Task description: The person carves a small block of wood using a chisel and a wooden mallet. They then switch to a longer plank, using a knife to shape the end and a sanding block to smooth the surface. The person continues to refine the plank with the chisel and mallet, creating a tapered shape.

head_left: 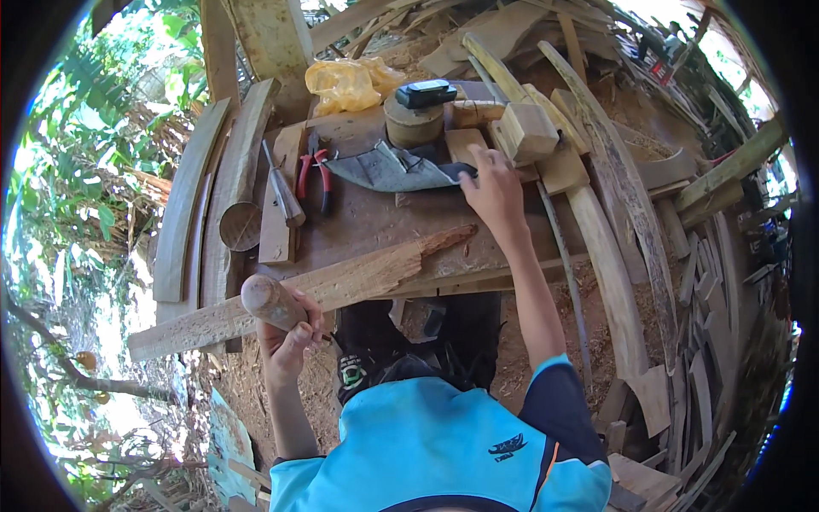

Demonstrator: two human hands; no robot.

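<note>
My left hand [292, 337] is closed round a thick wooden piece [271, 303] with a rounded end, shaped like a handle or mallet. It is held over the left part of a long plank [341, 286] with a ragged right end. My right hand [495, 192] reaches over the workbench, thumb and fingers apart, at the dark right end of a curved grey, cloth-like strip [388, 171]. Whether the fingertips touch that end is unclear. Left of the strip lie red-handled pliers [317, 175] and a chisel-like tool with a wooden handle [286, 196].
A round wooden block [414, 124] bears a dark device [426, 94], beside a yellow plastic bag [354, 83]. Squared wood blocks [525, 132] stand near my right hand. Long curved timbers [610, 282] lie to the right, boards [189, 205] to the left. Wood scraps [708, 333] pile at far right.
</note>
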